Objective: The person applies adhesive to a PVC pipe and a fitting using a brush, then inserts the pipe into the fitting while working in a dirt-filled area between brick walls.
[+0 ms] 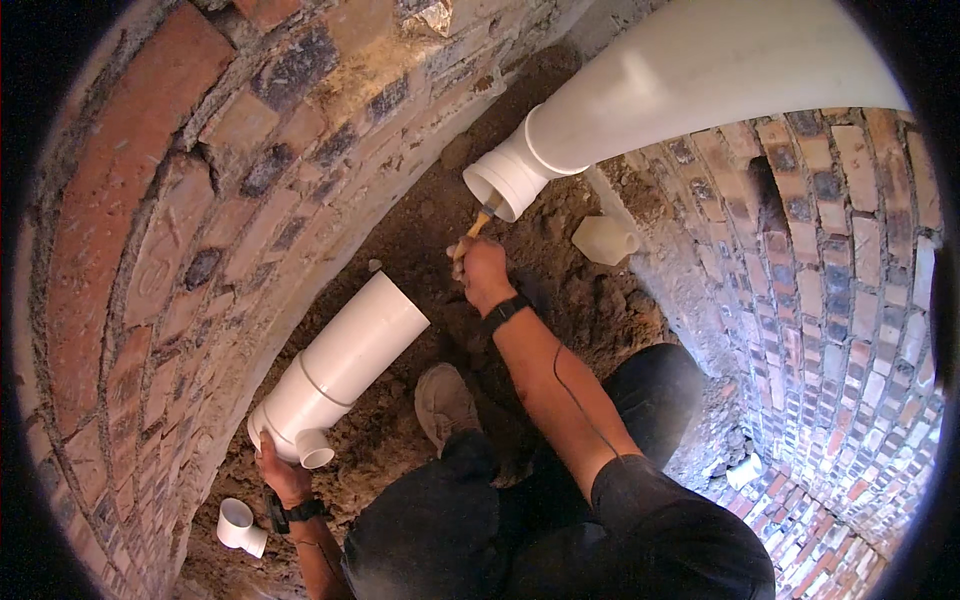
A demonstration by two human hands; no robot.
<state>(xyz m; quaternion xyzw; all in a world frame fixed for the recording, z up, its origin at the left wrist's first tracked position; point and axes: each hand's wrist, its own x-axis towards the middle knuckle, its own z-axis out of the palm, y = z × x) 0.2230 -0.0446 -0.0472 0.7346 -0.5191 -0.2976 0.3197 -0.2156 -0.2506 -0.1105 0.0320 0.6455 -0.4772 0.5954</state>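
I see brick walls (150, 250) hemming both sides; only the dirt strip (420, 230) between the two white pipes (340, 370) lies open.

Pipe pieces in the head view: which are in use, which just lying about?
In use:
- white pipe section with branch, held by left hand
- brush in right hand
- large pipe's socket end

Lying about:
- elbow fitting
- pale fitting on the dirt

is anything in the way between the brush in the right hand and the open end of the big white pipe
Nothing visible. The right hand holds the brush with its tip right at the open mouth of the big white pipe. The left hand holds a separate pipe piece well off to the side.
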